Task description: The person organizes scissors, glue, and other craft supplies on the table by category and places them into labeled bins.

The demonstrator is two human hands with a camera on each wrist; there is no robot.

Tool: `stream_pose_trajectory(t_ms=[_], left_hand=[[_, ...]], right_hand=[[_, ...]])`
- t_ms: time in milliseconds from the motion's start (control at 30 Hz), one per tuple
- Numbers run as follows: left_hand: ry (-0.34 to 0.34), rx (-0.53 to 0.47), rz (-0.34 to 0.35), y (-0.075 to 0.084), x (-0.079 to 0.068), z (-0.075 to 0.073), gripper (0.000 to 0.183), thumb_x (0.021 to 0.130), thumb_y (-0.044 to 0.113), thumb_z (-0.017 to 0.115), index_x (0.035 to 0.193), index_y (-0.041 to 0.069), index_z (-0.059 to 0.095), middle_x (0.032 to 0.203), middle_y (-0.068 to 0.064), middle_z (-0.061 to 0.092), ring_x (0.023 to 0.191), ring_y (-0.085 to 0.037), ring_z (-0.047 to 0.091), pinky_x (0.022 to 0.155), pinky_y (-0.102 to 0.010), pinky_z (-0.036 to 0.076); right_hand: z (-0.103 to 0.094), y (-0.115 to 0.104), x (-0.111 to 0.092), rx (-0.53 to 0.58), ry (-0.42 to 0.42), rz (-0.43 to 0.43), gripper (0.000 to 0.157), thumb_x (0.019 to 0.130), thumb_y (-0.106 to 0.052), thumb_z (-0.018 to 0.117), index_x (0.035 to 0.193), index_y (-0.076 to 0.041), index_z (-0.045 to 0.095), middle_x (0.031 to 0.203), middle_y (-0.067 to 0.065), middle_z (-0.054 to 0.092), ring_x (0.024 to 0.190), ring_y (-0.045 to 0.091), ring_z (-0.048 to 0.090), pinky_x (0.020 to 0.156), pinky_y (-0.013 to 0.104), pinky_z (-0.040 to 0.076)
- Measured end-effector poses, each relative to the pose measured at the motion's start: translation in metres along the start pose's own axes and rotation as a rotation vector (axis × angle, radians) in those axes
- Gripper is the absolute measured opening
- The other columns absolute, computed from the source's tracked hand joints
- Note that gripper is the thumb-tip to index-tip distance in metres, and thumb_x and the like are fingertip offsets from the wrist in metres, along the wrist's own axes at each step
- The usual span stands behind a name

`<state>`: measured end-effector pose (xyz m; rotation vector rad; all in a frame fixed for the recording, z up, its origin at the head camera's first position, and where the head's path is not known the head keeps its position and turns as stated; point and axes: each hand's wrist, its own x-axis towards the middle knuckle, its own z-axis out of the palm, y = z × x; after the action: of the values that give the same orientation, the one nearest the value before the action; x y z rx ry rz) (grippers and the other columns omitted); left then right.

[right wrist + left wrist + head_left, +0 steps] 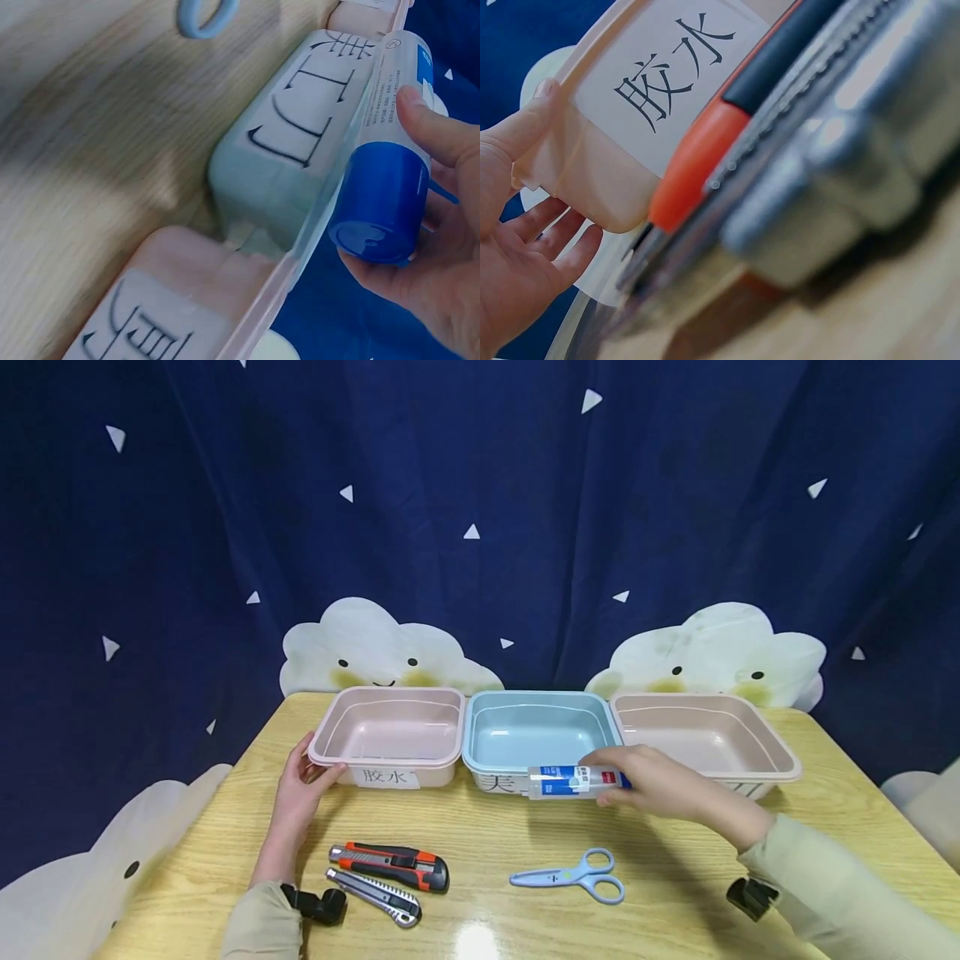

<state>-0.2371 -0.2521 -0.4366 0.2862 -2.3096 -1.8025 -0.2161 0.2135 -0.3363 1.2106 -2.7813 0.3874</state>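
Note:
A clear glue bottle [558, 782] with a blue cap and a blue-and-white label lies sideways in my right hand [660, 781], held near the cap. It hovers by the front rim of the light-blue bin [540, 727]; in the right wrist view my thumb presses on its label. My left hand [298, 789] holds the front left corner of the left pink bin [438, 775], thumb on the front rim and fingers around the side. That bin's front label reads 胶水. In the left wrist view, the thumb [536, 112] touches the rim.
A right pink bin [697, 747] completes the row. On the wooden table [480, 852] lie an orange-and-black utility knife [393, 864], a smaller silver utility knife [375, 896] and light-blue scissors [573, 877]. A dark-blue curtain [420, 552] hangs behind.

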Motion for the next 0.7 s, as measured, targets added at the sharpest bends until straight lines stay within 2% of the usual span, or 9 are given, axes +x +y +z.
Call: stream_pose_trajectory(t_ms=[267, 433, 567, 700], left_hand=[[0.0, -0.007, -0.001, 0.0, 0.0, 0.0, 0.085, 0.08, 0.029, 0.069, 0.146, 0.025, 0.016, 0.142, -0.013, 0.035, 0.127, -0.025, 0.035, 0.079, -0.005, 0.037], [0.001, -0.005, 0.001, 0.0, 0.0, -0.001, 0.085, 0.08, 0.028, 0.069, 0.146, 0.024, 0.015, 0.142, -0.013, 0.035, 0.127, -0.025, 0.035, 0.081, -0.007, 0.037], [-0.002, 0.012, 0.007, 0.001, 0.0, -0.001, 0.085, 0.081, 0.028, 0.068, 0.147, 0.024, 0.015, 0.142, -0.014, 0.035, 0.127, -0.025, 0.035, 0.087, -0.015, 0.038], [-0.004, 0.021, 0.009, 0.001, 0.0, -0.001, 0.084, 0.081, 0.028, 0.068, 0.147, 0.023, 0.015, 0.141, -0.014, 0.036, 0.126, -0.025, 0.036, 0.091, -0.019, 0.038]], right_hand=[[0.004, -0.006, 0.024, 0.002, -0.002, -0.018, 0.039, 0.081, -0.03, 0.067, 0.114, -0.01, 0.061, 0.101, -0.003, 0.06, 0.086, 0.008, 0.054, 0.075, 0.03, 0.048], [0.01, -0.01, 0.042, 0.033, 0.049, -0.028, 0.041, 0.079, -0.03, 0.069, 0.114, -0.009, 0.062, 0.102, -0.001, 0.063, 0.09, 0.01, 0.057, 0.079, 0.031, 0.049], [0.015, -0.013, 0.056, 0.047, 0.096, -0.063, 0.041, 0.079, -0.027, 0.069, 0.113, -0.005, 0.062, 0.104, 0.004, 0.065, 0.093, 0.016, 0.06, 0.079, 0.034, 0.05], [0.018, -0.017, 0.067, 0.056, 0.115, -0.063, 0.042, 0.08, -0.028, 0.068, 0.115, -0.006, 0.062, 0.107, 0.006, 0.065, 0.097, 0.02, 0.061, 0.082, 0.036, 0.05]])
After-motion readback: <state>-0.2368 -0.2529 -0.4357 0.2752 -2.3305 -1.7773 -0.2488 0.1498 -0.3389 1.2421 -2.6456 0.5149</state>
